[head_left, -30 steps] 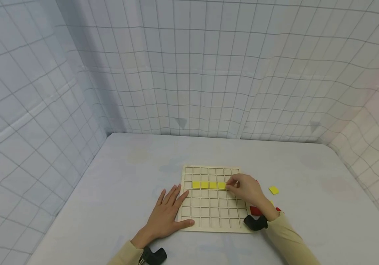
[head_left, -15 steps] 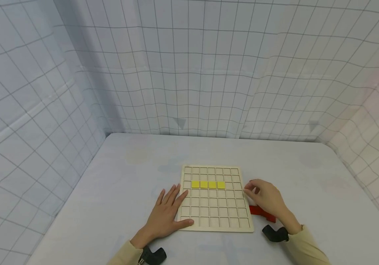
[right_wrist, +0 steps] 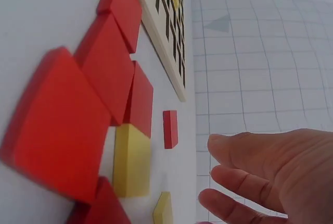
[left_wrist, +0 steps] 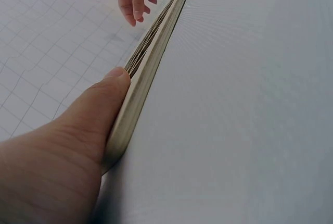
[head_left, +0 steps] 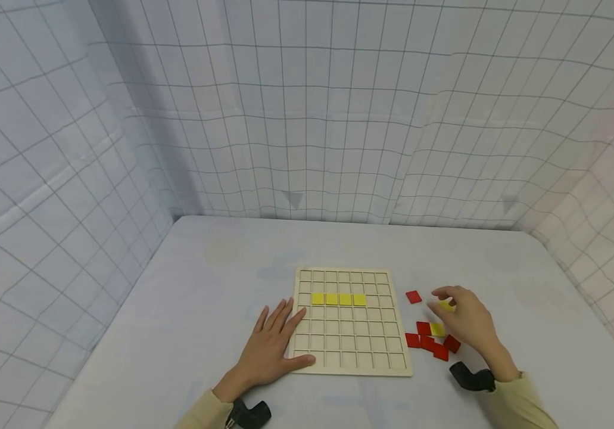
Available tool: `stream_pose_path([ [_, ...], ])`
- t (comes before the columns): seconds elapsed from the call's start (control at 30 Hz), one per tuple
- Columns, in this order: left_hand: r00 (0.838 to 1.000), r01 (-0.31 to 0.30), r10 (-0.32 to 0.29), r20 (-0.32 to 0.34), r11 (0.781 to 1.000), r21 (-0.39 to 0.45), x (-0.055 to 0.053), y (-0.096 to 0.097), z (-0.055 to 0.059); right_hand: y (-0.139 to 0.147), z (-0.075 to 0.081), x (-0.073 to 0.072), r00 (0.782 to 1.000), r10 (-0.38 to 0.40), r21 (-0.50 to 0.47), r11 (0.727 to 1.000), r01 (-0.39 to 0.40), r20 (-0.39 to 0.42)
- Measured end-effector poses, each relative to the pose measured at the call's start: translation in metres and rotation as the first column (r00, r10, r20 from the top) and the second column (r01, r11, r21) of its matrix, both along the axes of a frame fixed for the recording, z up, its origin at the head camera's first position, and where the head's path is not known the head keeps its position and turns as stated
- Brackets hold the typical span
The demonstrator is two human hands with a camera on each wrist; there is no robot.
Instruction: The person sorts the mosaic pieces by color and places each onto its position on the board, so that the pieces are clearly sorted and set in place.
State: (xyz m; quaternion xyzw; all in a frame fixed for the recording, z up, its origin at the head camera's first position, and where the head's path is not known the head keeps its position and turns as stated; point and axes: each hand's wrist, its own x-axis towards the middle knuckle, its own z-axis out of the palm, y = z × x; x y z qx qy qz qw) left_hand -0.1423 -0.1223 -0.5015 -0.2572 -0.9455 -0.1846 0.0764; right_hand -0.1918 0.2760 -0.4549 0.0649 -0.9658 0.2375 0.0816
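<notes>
A pale wooden grid board [head_left: 349, 345] lies flat on the table. Several yellow square tiles [head_left: 332, 299] sit side by side in one of its upper rows. My left hand [head_left: 266, 354] rests spread over the board's left edge; in the left wrist view its thumb [left_wrist: 101, 96] lies along the rim. Right of the board, my right hand [head_left: 467, 319] hovers over a loose yellow tile [head_left: 448, 305], which it partly hides. The right wrist view shows its thumb and fingers apart with nothing between them, and that yellow tile [right_wrist: 164, 211] below on the table.
Several red tiles [head_left: 427, 343] lie clustered by the board's lower right edge, with another yellow tile [head_left: 438, 329] touching them. A lone red tile [head_left: 413, 297] sits farther back. White grid-lined sheets [head_left: 312, 149] stand behind and beside the table [head_left: 221, 256].
My right hand has moved right, from the last yellow tile in the row, off the board to above the loose tiles, its fingers now apart. My left hand stays in place.
</notes>
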Motion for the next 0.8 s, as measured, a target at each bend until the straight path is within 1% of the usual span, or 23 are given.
stream_pose_path([
  [0.07,1.000,0.002,-0.002,-0.007,1.000,0.005,0.000,0.000,0.000,0.003,-0.001,0.000,1.000,-0.020,0.024,1.000,0.019,0.019],
  [0.23,1.000,-0.003,0.003,0.019,1.000,-0.010,0.000,0.000,0.000,0.011,-0.005,-0.002,0.999,-0.028,0.054,0.998,0.026,0.032],
  [0.3,1.000,-0.005,0.005,0.031,1.000,-0.015,0.000,-0.001,-0.001,0.013,-0.007,-0.003,0.999,-0.029,0.054,0.998,0.027,0.042],
  [0.47,1.000,-0.007,0.007,0.027,1.000,-0.019,0.000,0.000,-0.001,0.016,-0.010,-0.004,0.994,-0.054,0.052,0.997,0.049,0.097],
  [0.6,1.000,-0.007,0.008,0.027,1.000,-0.016,0.001,-0.001,0.000,0.017,-0.009,-0.005,0.988,-0.072,0.058,0.996,0.065,0.134],
  [0.8,1.000,-0.007,0.007,0.025,1.000,-0.016,0.000,-0.001,-0.001,0.018,-0.006,-0.005,0.982,-0.078,0.061,0.996,0.068,0.172],
])
